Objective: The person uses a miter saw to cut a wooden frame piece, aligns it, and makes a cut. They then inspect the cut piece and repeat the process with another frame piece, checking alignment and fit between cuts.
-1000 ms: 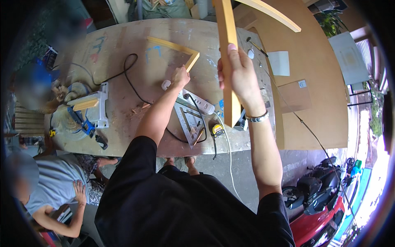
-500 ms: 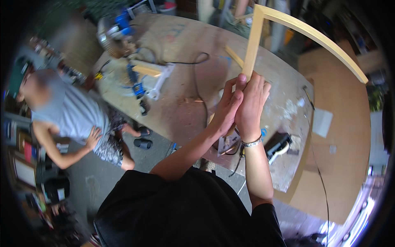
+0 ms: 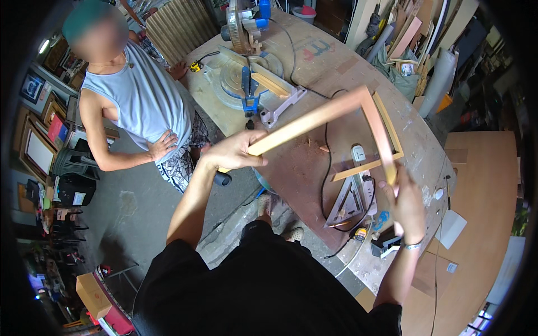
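Observation:
Above the table I hold an L-shaped wooden frame piece (image 3: 314,120), two pale strips meeting at a corner that points away from me. My left hand (image 3: 238,150) is closed round the end of its longer-looking strip, on the left. My right hand (image 3: 408,204), slightly blurred, grips the lower end of the other strip, and its fingers partly hide that end. Beneath and beyond the held piece, a second L-shaped wooden frame piece (image 3: 367,166) lies on the worktable (image 3: 300,168), partly covered by the held one.
A miter saw (image 3: 246,84) with a wooden strip stands at the far left of the table. A triangular square (image 3: 350,200), a power strip (image 3: 368,193), cords and a yellow tape measure (image 3: 361,233) lie nearby. At left stands another person (image 3: 140,101), hand on hip.
My hands were together on one strip, with the corner raised; now they are apart, one on each strip. The frame piece has turned and come lower and left. The view has shifted.

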